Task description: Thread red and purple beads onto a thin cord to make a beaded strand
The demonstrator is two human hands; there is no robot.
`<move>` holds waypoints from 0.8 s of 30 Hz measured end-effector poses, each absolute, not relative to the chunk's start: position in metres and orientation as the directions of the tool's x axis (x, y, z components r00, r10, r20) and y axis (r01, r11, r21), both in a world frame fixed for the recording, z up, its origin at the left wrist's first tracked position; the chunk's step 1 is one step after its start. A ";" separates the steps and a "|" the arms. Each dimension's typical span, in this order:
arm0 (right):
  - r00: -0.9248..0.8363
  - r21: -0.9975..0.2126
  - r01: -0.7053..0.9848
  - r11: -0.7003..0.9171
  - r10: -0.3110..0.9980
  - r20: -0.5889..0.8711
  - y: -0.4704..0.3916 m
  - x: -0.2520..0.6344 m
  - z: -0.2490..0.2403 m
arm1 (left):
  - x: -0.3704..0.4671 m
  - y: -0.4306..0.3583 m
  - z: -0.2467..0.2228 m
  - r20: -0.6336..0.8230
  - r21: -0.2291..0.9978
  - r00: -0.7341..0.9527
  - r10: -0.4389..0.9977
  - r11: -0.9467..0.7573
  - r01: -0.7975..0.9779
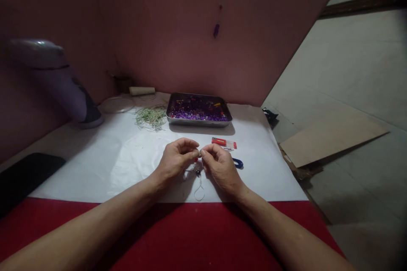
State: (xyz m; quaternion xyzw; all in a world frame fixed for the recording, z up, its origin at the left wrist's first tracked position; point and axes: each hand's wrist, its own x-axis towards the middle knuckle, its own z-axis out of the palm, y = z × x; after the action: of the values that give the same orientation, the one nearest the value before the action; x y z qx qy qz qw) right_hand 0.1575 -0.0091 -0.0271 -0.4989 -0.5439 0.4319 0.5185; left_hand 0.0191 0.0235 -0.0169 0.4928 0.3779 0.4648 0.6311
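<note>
Over the white sheet, my left hand and my right hand meet fingertip to fingertip, both pinched on a small beaded string. A red bead shows at the left fingertips, and a dark bead hangs lower. From it a thin pale thread loop dangles toward the front of the sheet. Exactly what sits between the fingertips is too small to make out. Beside my right hand a blue handle loop shows, its other end hidden behind the hand. A red and clear packet lies just beyond.
A metal tray of purple beads stands at the back, with a heap of greenish thread left of it. A purple bottle and a dark object are on the left. Cardboard lies right of the table.
</note>
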 end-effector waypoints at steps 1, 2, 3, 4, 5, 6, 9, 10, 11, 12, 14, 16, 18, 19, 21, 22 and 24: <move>0.034 -0.987 0.094 0.131 0.990 0.135 -0.009 0.158 -0.027 | 0.019 0.024 -0.017 -0.017 0.974 0.280 0.960 0.078 -0.211; 0.032 -0.987 0.089 0.133 0.990 0.136 -0.009 0.158 -0.028 | 0.019 0.024 -0.017 -0.014 0.976 0.280 0.960 0.074 -0.206; 0.032 -0.987 0.084 0.134 0.990 0.137 -0.009 0.157 -0.027 | 0.019 0.024 -0.017 -0.011 0.978 0.282 0.959 0.069 -0.199; 0.030 -0.988 0.080 0.135 0.990 0.137 -0.009 0.157 -0.027 | 0.019 0.024 -0.017 -0.008 0.979 0.283 0.959 0.066 -0.194; 0.030 -0.987 0.079 0.137 0.990 0.139 -0.009 0.157 -0.027 | 0.019 0.024 -0.017 -0.007 0.979 0.285 0.959 0.064 -0.191; 0.029 -0.987 0.081 0.138 0.990 0.141 -0.009 0.157 -0.027 | 0.019 0.024 -0.017 -0.009 0.980 0.286 0.958 0.065 -0.189; 0.034 -0.986 0.089 0.140 0.989 0.144 -0.009 0.157 -0.026 | 0.018 0.024 -0.017 -0.020 0.979 0.288 0.957 0.077 -0.187; 0.036 -0.986 0.094 0.140 0.989 0.144 -0.009 0.157 -0.026 | 0.018 0.024 -0.017 -0.021 0.980 0.290 0.957 0.078 -0.185; 0.039 -0.985 0.098 0.139 0.989 0.144 -0.009 0.157 -0.026 | 0.018 0.024 -0.017 -0.020 0.980 0.294 0.956 0.076 -0.183; 0.041 -0.985 0.101 0.138 0.989 0.143 -0.009 0.157 -0.026 | 0.017 0.024 -0.017 -0.016 0.980 0.298 0.955 0.074 -0.184; 0.042 -0.986 0.100 0.137 0.989 0.142 -0.009 0.157 -0.027 | 0.017 0.024 -0.017 -0.011 0.980 0.307 0.952 0.072 -0.188; 0.037 -0.987 0.086 0.138 0.989 0.142 -0.009 0.157 -0.027 | 0.017 0.024 -0.017 -0.007 0.977 0.315 0.949 0.073 -0.198; 0.034 -0.987 0.075 0.143 0.989 0.146 -0.009 0.157 -0.027 | 0.016 0.024 -0.017 -0.009 0.976 0.320 0.947 0.077 -0.202; 0.036 -0.987 0.074 0.144 0.988 0.147 -0.009 0.157 -0.027 | 0.016 0.024 -0.017 -0.010 0.976 0.322 0.947 0.079 -0.202; 0.042 -0.987 0.079 0.143 0.988 0.147 -0.008 0.157 -0.028 | 0.016 0.024 -0.017 -0.011 0.975 0.327 0.945 0.083 -0.206; 0.045 -0.986 0.082 0.142 0.988 0.146 -0.008 0.157 -0.028 | 0.017 0.024 -0.017 -0.012 0.974 0.332 0.943 0.086 -0.209; 0.044 -0.986 0.086 0.143 0.988 0.147 -0.008 0.157 -0.029 | 0.017 0.024 -0.016 -0.011 0.971 0.336 0.942 0.090 -0.221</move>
State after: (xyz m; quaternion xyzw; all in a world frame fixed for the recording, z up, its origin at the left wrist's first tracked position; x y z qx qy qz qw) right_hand 0.1571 -0.0081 -0.0286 -0.4949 -0.5426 0.4287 0.5262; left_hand 0.0175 0.0240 -0.0165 0.5021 0.3590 0.4505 0.6451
